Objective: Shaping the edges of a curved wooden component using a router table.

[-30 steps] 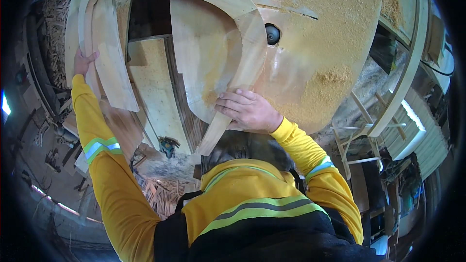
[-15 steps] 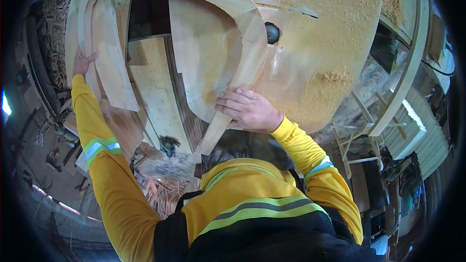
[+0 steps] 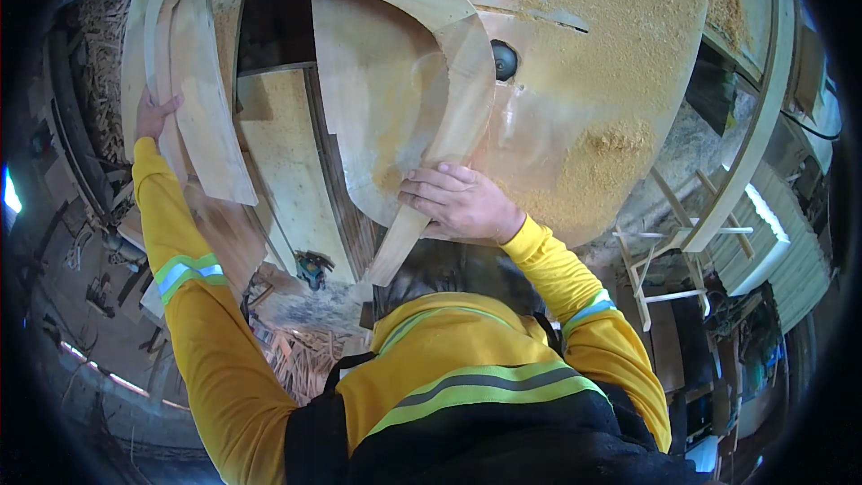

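Main piece: curved wooden frame point(image 3: 469, 49), pale, arch-shaped; lies partly over the worktop point(image 3: 539, 103), arch at the far side, right limb angled down toward the person's torso.
Right hand point(image 3: 462, 204): clamped on the frame's right limb near its lower end, fingers together and folded over the wood; underside of grip hidden.
Left hand point(image 3: 158, 115): on the frame's left limb, arm stretched out, thumb apart from the rest and pointing inward; other fingers hard to make out, can't tell how tight the hold is.
Limb tip: sticks out past the right hand, just in front of the torso.
Inner strip point(image 3: 205, 94): flat pale wood, inside the arch, just beside the left hand.
Worktop hole: dark round piece point(image 3: 505, 60) sits in it, close to the frame's right limb.
Sawdust point(image 3: 618, 148): spread over the worktop, thick patches right of the frame.
Right side: long curved wooden strip point(image 3: 763, 117), lower end beside a light wooden stool-like frame point(image 3: 669, 256).
Floor, left of torso: wood scraps point(image 3: 301, 359) in a heap; small dark tool-like object point(image 3: 312, 269) above them in view.
Clothing: yellow sleeves point(image 3: 193, 323) with reflective bands.
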Motion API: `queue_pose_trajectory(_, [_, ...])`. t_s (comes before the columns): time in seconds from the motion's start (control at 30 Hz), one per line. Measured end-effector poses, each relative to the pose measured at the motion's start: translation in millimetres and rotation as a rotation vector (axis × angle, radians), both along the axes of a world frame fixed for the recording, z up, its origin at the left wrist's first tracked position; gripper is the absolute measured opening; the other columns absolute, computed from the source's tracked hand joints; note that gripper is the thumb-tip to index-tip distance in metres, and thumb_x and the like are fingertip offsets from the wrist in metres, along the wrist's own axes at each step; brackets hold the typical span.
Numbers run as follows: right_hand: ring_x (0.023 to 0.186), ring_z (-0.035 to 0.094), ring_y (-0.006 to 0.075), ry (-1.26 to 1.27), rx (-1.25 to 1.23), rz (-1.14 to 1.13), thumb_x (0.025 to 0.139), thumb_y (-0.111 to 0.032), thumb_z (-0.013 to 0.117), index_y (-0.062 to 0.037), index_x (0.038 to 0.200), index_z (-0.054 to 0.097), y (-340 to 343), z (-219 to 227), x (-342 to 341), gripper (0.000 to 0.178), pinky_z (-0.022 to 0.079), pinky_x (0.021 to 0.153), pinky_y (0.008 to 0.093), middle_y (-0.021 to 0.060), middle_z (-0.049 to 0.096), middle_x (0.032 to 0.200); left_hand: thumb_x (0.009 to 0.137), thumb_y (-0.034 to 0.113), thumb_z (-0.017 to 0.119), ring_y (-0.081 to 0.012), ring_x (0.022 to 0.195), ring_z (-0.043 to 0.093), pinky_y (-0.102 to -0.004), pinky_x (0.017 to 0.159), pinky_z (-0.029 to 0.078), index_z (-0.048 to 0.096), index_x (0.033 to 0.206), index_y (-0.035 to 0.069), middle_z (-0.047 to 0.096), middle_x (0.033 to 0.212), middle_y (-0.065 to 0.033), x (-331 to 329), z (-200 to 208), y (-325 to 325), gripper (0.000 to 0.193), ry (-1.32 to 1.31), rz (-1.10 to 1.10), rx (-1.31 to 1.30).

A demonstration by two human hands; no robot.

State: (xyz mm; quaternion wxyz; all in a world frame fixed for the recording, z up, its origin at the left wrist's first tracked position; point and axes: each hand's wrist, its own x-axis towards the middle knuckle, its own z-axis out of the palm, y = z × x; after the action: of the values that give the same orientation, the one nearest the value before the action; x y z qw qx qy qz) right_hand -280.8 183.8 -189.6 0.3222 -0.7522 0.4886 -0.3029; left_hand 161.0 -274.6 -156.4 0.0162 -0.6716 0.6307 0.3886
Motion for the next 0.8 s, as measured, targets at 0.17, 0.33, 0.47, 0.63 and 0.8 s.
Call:
queue_pose_trajectory(0.17, [0.131, 0.049, 0.0153, -0.002, -0.003, -0.001, 0.072, -0.039, 0.074, -0.0156, 0.130, 0.061, 0.3, -0.9, -0.4, 0.063, 0.033, 0.110, 0.0349, -0.0020, 0.059, 0.131, 0.073, 0.011, 0.085, -0.0265, 0.108, 0.065, -0.0383, 0.095, 0.052, 0.048, 0.139, 0.001, 0.066, 0.121, -0.0144, 0.6, 0.5, -2.4, 0.076, -0.044, -0.026, -0.002])
queue_pose_trajectory(0.33, [0.132, 0.048, 0.0162, -0.014, 0.031, 0.031, 0.072, -0.037, 0.076, -0.0154, 0.130, 0.059, -3.3, 3.8, -3.9, 0.065, 0.033, 0.111, 0.0354, -0.0016, 0.058, 0.131, 0.073, 0.012, 0.085, -0.0264, 0.109, 0.065, -0.0382, 0.097, 0.052, 0.048, 0.139, 0.001, 0.065, 0.122, -0.0140, 7.5, 0.1, -4.7, 0.076, -0.021, -0.042, -0.011])
queue_pose_trajectory(0.47, [0.133, 0.048, 0.0165, -0.020, 0.041, 0.032, 0.070, -0.037, 0.076, -0.0153, 0.130, 0.059, -4.6, 6.6, -7.5, 0.066, 0.032, 0.111, 0.0355, -0.0017, 0.058, 0.132, 0.073, 0.012, 0.086, -0.0272, 0.112, 0.064, -0.0380, 0.099, 0.051, 0.048, 0.140, 0.001, 0.064, 0.125, -0.0143, 7.0, -0.9, -4.6, 0.078, -0.051, -0.063, -0.032])
queue_pose_trajectory(0.63, [0.133, 0.048, 0.0157, 0.030, 0.015, 0.038, 0.067, -0.039, 0.077, -0.0159, 0.130, 0.059, -4.8, 4.3, -8.1, 0.069, 0.031, 0.112, 0.0359, -0.0022, 0.057, 0.132, 0.073, 0.012, 0.087, -0.0276, 0.113, 0.063, -0.0378, 0.099, 0.050, 0.046, 0.141, 0.001, 0.064, 0.126, -0.0147, 4.8, -4.5, -2.6, 0.080, -0.012, -0.022, -0.015])
queue_pose_trajectory(0.8, [0.132, 0.048, 0.0166, 0.101, -0.034, 0.059, 0.069, -0.040, 0.077, -0.0159, 0.129, 0.059, -13.1, 8.9, -11.8, 0.067, 0.031, 0.113, 0.0365, -0.0020, 0.057, 0.131, 0.073, 0.011, 0.086, -0.0284, 0.113, 0.063, -0.0377, 0.100, 0.050, 0.045, 0.142, 0.000, 0.064, 0.126, -0.0159, 19.3, -1.0, -5.2, 0.081, -0.008, -0.046, -0.038])
